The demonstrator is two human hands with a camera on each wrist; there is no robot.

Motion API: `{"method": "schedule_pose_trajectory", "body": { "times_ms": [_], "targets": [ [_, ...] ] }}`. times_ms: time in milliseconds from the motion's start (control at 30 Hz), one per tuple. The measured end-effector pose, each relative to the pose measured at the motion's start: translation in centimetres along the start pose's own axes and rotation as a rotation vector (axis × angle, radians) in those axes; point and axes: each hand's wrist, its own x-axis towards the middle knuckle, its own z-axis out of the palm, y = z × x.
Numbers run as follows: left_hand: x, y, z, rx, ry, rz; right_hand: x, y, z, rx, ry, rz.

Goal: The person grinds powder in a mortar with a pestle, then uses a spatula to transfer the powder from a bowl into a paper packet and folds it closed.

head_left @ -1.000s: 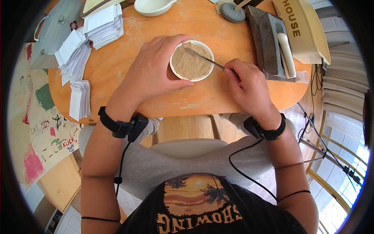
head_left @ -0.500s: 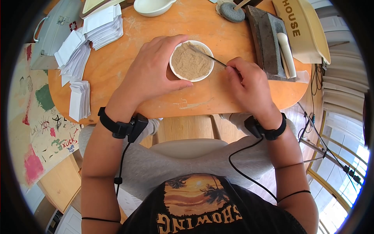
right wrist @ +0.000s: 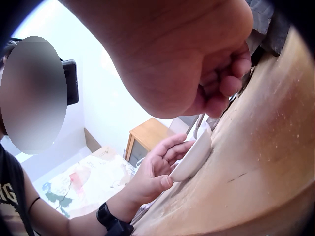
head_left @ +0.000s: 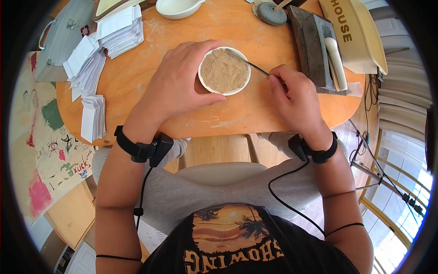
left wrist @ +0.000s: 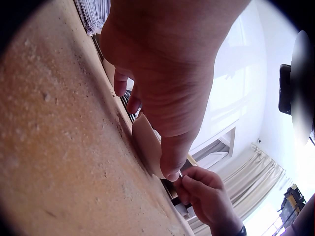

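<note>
My left hand point(head_left: 182, 75) holds a small white bowl point(head_left: 249, 78) on the table, fingers round its far left side and thumb along the near rim. Tan powder point(head_left: 222, 73) with an uneven, ridged surface fills the bowl almost to the top. Between the thumb and curled fingers of my right hand point(head_left: 295, 98) is a thin metal spatula point(head_left: 256, 68). It slants over the bowl's right rim, its tip at the powder near the far edge. In the right wrist view the bowl point(right wrist: 194, 160) shows side-on, with the left hand's fingers point(right wrist: 170, 142) against it.
Folded white paper stacks point(head_left: 121, 29) lie on the left by a metal case point(head_left: 66, 39). A white dish point(head_left: 179, 8) stands at the back. To the right are a dark stone block point(head_left: 310, 50), a white pestle point(head_left: 335, 64), a grey stone holder point(head_left: 272, 14) and a cream bin point(head_left: 353, 36).
My right hand has shifted a little to the right, and the spatula's tip has moved across the powder toward the far rim. The left hand and bowl stay in place.
</note>
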Motion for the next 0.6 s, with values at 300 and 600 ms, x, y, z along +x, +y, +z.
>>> {"method": "schedule_pose_trajectory", "body": {
  "times_ms": [300,600],
  "targets": [
    [0.0,0.11,-0.01,0.001,-0.005,-0.009,-0.03,0.17,-0.11,0.014,-0.037,-0.086],
    [0.03,0.13,-0.04,0.001,-0.008,-0.013,0.06,0.06,-0.04,0.017,0.002,-0.049]
  ]
}}
